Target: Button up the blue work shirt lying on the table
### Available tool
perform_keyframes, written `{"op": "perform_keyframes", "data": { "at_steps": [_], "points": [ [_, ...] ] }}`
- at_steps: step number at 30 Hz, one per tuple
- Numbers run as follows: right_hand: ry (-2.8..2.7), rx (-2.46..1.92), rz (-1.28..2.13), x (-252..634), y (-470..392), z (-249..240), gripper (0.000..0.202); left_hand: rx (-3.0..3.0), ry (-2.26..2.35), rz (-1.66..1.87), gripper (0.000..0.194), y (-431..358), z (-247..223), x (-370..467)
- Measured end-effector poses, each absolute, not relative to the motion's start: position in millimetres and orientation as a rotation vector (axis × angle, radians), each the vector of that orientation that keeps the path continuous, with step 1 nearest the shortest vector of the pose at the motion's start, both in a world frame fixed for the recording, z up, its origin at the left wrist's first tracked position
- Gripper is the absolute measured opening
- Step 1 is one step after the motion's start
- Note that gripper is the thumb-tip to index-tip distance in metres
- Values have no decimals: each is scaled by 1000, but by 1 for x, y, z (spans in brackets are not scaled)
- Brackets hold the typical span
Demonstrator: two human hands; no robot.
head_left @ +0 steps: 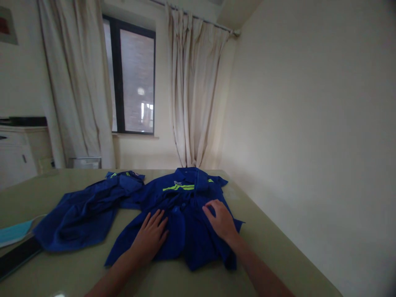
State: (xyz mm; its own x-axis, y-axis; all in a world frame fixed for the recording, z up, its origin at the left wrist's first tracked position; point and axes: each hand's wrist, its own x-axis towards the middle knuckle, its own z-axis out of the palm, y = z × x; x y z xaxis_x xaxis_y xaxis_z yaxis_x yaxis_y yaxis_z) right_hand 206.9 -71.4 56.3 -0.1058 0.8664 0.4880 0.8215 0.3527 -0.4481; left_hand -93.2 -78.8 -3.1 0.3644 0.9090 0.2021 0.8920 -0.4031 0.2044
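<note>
A dark blue short-sleeved work shirt (pixel 176 222) with bright yellow-green stripes across the chest lies spread on the table, its collar pointing away from me. My left hand (pixel 151 235) rests flat on the lower left part of the shirt, fingers spread. Over the shirt's right front is my right hand (pixel 220 218), its fingers curved and a gap showing between thumb and forefinger; nothing shows between them. To the left lies a second blue garment (pixel 83 210), crumpled, with similar stripes at its far end. It touches the shirt's left sleeve.
The greenish table (pixel 262 243) runs along a bare wall (pixel 309 123) on the right. At its left edge lie a light blue face mask (pixel 14 234) and a flat dark object (pixel 20 255). Beyond stand curtains (pixel 192 90), a window (pixel 136 78) and a white cabinet (pixel 18 152).
</note>
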Motion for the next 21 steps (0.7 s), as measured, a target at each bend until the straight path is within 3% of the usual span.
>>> {"op": "perform_keyframes", "data": {
  "at_steps": [4, 6, 9, 13, 16, 18, 21],
  "points": [
    [-2129, -1744, 128, 247, -135, 41, 63, 2503, 1398, 424, 59, -125, -3, -62],
    [-2182, -1770, 130, 260, -151, 26, 57, 2470, 1356, 386, 65, -146, -2, -49],
    [-2157, -1766, 106, 273, -158, 21, 38, 2428, 1435, 329, 54, -163, 4, -44],
    [-2114, -1787, 119, 276, -162, 58, 28, 2340, 1445, 364, 48, -174, 14, -63],
    [-2100, -1813, -197, 261, -175, 90, 31, 2284, 1361, 464, 39, -184, 17, -82],
    [-2141, -1695, -405, 242, -187, 98, 35, 2279, 1315, 472, 38, -193, 18, -87],
    [-2449, -1252, -444, 211, -205, 86, 31, 2316, 1296, 425, 39, -202, 20, -82]
  ]
}}
